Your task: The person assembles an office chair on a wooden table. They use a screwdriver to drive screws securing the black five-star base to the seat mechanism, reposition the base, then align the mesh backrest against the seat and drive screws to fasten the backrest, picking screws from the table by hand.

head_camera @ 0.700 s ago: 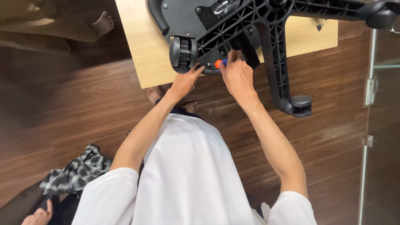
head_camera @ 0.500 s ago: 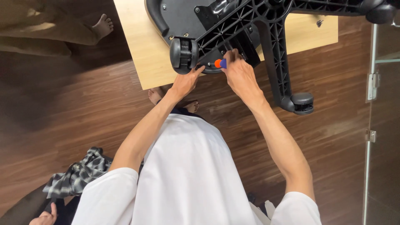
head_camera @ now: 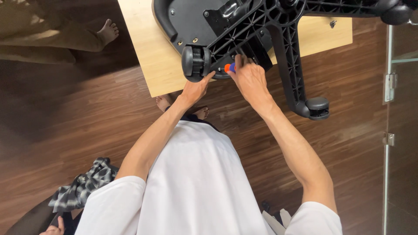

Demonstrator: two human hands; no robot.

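Dark wood floor (head_camera: 87,122) runs under a pale table (head_camera: 148,56), where an upturned black chair base (head_camera: 278,26) lies. Its near caster (head_camera: 196,63) hangs over the table's near edge. Left hand (head_camera: 196,89) touches that caster, fingers loose. Just to the right, the right hand (head_camera: 248,78) is clamped on an orange-and-blue screwdriver (head_camera: 229,67) against the base.

Chair base (head_camera: 285,52): black, star-shaped, upturned on tabletop | caster (head_camera: 195,63): black, sideways | screwdriver (head_camera: 229,68): orange-blue handle, horizontal
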